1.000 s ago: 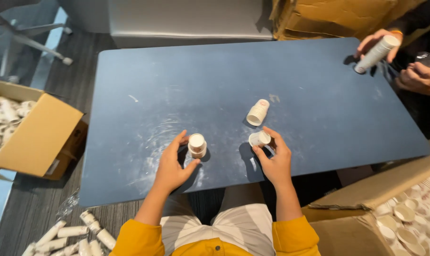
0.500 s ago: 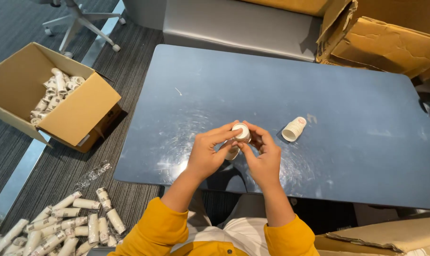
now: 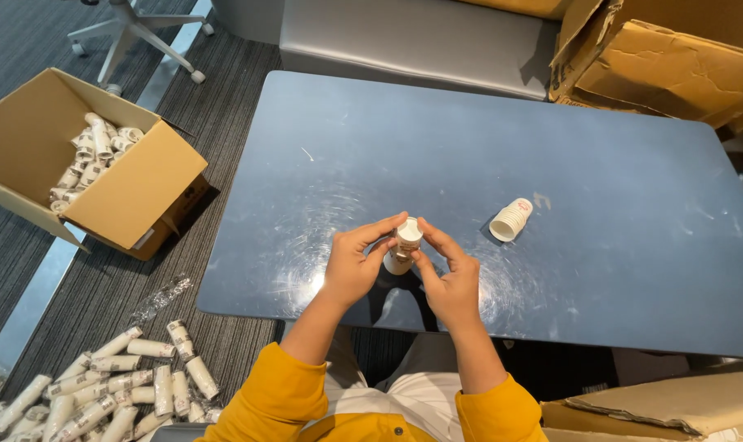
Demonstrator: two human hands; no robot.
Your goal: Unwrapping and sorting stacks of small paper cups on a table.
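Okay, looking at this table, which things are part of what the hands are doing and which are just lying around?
In hand: left hand and right hand hold a small stack of white cups.

Lying about: cup stack on the table, open box of cups, cup stacks on the floor, office chair.

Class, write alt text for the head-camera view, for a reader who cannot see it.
Two hands, left hand and right hand, hold a small stack of white cups over a dark blue table. Another cup stack lies on its side nearby; an open cardboard box of cups sits on the floor.

place: office | evidence: carpet floor [image 3: 216, 106], swivel chair base [image 3: 134, 24], grey sofa [image 3: 420, 37], cardboard boxes [image 3: 666, 57]
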